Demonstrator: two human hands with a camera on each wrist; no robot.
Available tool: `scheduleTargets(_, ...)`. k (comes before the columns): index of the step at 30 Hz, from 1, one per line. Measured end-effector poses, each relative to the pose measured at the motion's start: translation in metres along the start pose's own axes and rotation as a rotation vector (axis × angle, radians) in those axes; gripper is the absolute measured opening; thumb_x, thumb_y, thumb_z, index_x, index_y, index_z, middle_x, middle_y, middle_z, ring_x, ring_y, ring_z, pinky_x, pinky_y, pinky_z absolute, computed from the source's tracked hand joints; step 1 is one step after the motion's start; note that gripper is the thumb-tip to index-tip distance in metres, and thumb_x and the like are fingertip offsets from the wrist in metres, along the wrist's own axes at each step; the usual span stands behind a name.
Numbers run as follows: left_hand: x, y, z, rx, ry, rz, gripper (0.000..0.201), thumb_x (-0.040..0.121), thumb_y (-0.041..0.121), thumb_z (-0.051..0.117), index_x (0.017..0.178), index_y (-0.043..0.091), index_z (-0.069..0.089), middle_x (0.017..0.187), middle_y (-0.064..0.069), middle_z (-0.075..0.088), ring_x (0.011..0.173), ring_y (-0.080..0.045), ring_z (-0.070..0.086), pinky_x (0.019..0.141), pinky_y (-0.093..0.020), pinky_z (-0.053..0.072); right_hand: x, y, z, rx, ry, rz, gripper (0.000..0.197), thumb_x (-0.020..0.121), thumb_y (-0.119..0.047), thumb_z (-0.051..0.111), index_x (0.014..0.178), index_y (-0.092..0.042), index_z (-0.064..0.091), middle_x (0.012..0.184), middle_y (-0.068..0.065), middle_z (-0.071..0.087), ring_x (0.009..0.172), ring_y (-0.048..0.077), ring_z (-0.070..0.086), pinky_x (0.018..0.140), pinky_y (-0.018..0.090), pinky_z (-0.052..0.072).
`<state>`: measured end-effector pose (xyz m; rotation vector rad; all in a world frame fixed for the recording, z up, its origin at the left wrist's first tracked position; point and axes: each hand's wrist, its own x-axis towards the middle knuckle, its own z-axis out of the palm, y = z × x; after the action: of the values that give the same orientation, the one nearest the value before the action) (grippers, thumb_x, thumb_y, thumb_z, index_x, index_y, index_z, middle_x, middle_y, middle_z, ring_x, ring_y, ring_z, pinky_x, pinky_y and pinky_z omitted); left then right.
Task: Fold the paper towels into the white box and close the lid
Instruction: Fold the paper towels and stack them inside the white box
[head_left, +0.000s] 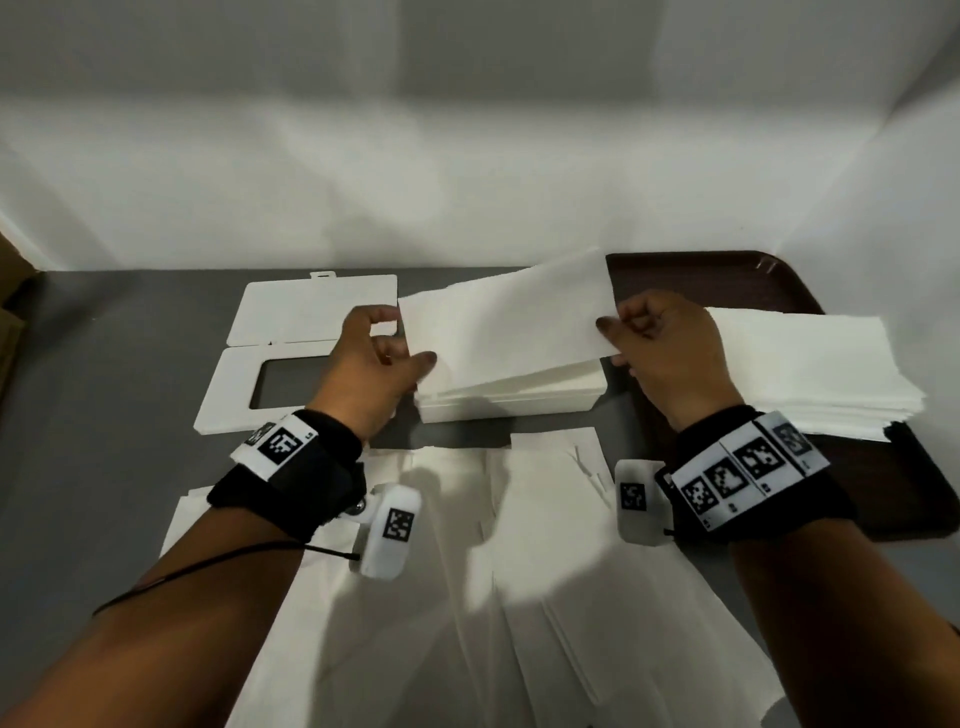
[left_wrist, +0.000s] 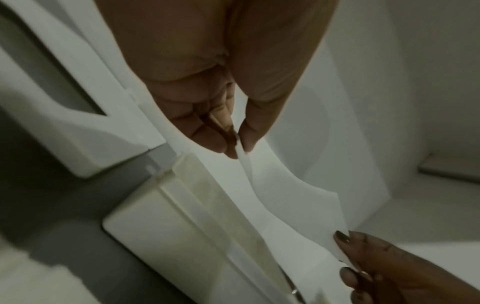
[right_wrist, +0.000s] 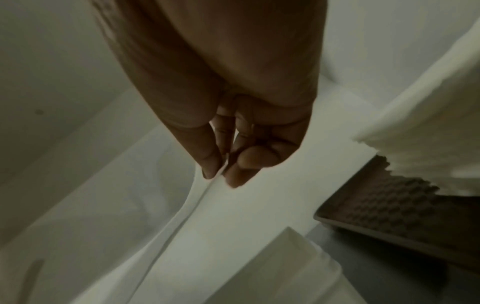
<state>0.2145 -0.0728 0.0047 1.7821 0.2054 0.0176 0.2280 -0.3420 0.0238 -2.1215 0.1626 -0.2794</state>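
Observation:
A white paper towel (head_left: 504, 322) is stretched flat between both hands just above the white box (head_left: 509, 402), which holds folded towels up to its rim. My left hand (head_left: 410, 345) pinches the sheet's left edge; the left wrist view shows thumb and fingers (left_wrist: 237, 144) pressed on the paper towel (left_wrist: 285, 195). My right hand (head_left: 618, 332) pinches the right edge, seen close in the right wrist view (right_wrist: 221, 174). The box's lid (head_left: 270, 353) lies open flat to the left, with a rectangular opening in its nearer panel.
A dark brown tray (head_left: 727, 275) on the right carries a stack of white towels (head_left: 821, 374). More unfolded towels (head_left: 519, 571) are spread on the grey table (head_left: 130, 389) in front of the box. A white backdrop rises behind.

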Motion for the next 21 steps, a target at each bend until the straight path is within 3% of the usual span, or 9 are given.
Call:
scheduleTargets(3,0.015,-0.003,0.005,0.222,0.100,0.073,0.054,0.076,0.015,0.077,0.117,0.025,0.043,0.086,0.001,0.059,0.069,-0.018,0.059,0.059,-0.026,0.050,0.007,0.016,0.015,-0.131,-0.005,-0.001,0.017,0.083,-0.024,0.073,0.081,-0.009,0.065,0.078,0.011,0.066,0.072,0.024,0.061,0.072,0.035,0.051)
scheduleTargets(6,0.025,-0.011,0.015,0.413,0.087,0.150,0.043,0.074,0.013,0.077,0.101,0.024,0.046,0.087,0.004,0.058,0.065,-0.012,0.057,0.060,-0.027,0.046,0.012,0.029,0.027,-0.329,-0.020,0.001,0.014,0.082,-0.032,0.072,0.076,-0.021,0.063,0.078,-0.002,0.053,0.075,0.017,0.055,0.077,0.030,0.047)
scheduleTargets(10,0.028,-0.021,0.026,0.665,0.026,0.201,0.024,0.077,0.014,0.073,0.095,0.016,0.056,0.096,0.003,0.051,0.068,-0.014,0.057,0.074,-0.030,0.045,0.011,0.039,0.036,-0.516,-0.030,-0.005,0.017,0.083,-0.038,0.070,0.090,-0.023,0.070,0.098,0.003,0.056,0.092,0.024,0.056,0.090,0.034,0.046)
scheduleTargets(13,0.029,-0.023,0.030,0.768,-0.037,0.189,0.025,0.079,0.019,0.073,0.099,0.014,0.059,0.106,-0.005,0.054,0.081,-0.025,0.061,0.082,-0.036,0.048,0.012,0.045,0.042,-0.582,-0.046,-0.025,0.018,0.082,-0.040,0.069,0.090,-0.024,0.070,0.095,0.004,0.060,0.095,0.025,0.055,0.084,0.028,0.037)
scheduleTargets(16,0.027,-0.020,0.031,0.859,-0.047,0.219,0.029,0.082,0.031,0.071,0.104,0.014,0.061,0.113,-0.005,0.049,0.090,-0.025,0.057,0.082,-0.034,0.048,0.011,0.044,0.042,-0.632,-0.062,-0.003,0.016,0.083,-0.038,0.067,0.090,-0.024,0.070,0.091,-0.001,0.053,0.097,0.025,0.055,0.078,0.027,0.034)
scheduleTargets(21,0.018,-0.015,0.022,0.881,0.022,0.203,0.032,0.085,0.040,0.064,0.106,0.016,0.061,0.114,-0.005,0.044,0.090,-0.027,0.056,0.078,-0.033,0.047,0.009,0.032,0.038,-0.637,-0.114,0.026,0.025,0.081,-0.041,0.071,0.095,-0.021,0.068,0.102,0.005,0.055,0.104,0.025,0.052,0.083,0.029,0.037)
